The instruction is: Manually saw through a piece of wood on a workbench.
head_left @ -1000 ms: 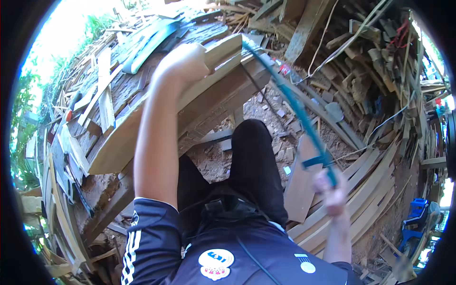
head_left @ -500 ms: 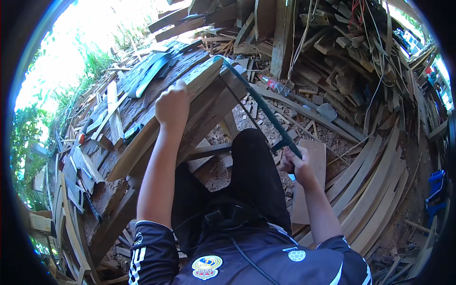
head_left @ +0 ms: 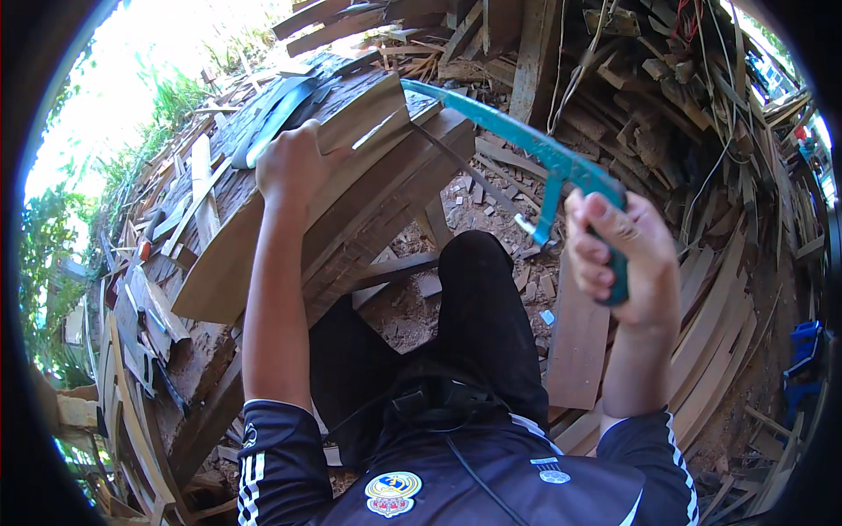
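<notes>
My right hand [head_left: 627, 250] is wrapped round the handle of a teal hacksaw [head_left: 509, 136]. The frame of the saw reaches up and left, and its dark blade meets the far end of a wooden board [head_left: 228, 267]. With fingers bent over its upper edge, my left hand [head_left: 291, 167] grips that board. It stands tilted on edge along a heavy timber [head_left: 377, 223], its broad face toward me. How deep the blade sits in the wood cannot be made out.
Beyond the board, a worn plank bench top [head_left: 294, 74] carries offcuts and a bluish curved piece [head_left: 272, 114]. Long wooden strips [head_left: 702, 307] and a flat board [head_left: 579, 342] lie at right. Scrap wood is piled behind, with hanging cords [head_left: 583, 66]. Blue plastic [head_left: 802, 359] shows far right.
My right hand has moved right and up with the saw handle, and the frame lies flatter. The board has turned to show more of its broad face. My left hand has shifted slightly left.
</notes>
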`<state>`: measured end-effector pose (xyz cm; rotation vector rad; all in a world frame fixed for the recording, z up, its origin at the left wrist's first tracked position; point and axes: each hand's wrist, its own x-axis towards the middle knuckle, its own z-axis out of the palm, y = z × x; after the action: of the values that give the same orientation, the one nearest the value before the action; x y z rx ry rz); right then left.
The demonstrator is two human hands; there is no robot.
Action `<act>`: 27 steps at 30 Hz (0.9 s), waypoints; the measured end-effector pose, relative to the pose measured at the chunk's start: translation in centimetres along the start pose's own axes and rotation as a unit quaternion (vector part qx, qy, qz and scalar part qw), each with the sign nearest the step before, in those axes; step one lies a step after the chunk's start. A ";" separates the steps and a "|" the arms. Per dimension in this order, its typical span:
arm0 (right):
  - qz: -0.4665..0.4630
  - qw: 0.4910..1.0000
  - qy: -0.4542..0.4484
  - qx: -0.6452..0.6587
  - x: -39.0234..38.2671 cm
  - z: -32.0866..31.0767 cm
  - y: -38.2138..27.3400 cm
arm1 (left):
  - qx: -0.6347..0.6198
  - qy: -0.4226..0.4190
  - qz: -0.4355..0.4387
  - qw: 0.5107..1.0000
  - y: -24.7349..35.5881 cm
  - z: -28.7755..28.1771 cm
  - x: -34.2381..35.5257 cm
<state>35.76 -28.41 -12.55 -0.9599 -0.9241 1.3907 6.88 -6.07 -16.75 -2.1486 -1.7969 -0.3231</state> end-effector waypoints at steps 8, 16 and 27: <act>-0.028 0.988 0.056 -0.142 -0.1 -8.2 7.8 | -0.076 -0.150 -0.011 0.986 -5.1 1.7 4.7; -0.015 0.989 0.084 -0.119 -2.1 -6.9 13.2 | -0.073 -0.012 0.073 0.995 -10.2 10.2 8.8; -0.139 0.945 0.101 -0.277 -1.2 -7.9 19.5 | -0.087 0.145 0.260 0.951 6.9 -3.1 -2.7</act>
<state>36.24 -30.39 -33.54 -1.3027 -1.2690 0.7819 13.32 -10.77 -15.60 -2.4402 -1.0299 -0.6396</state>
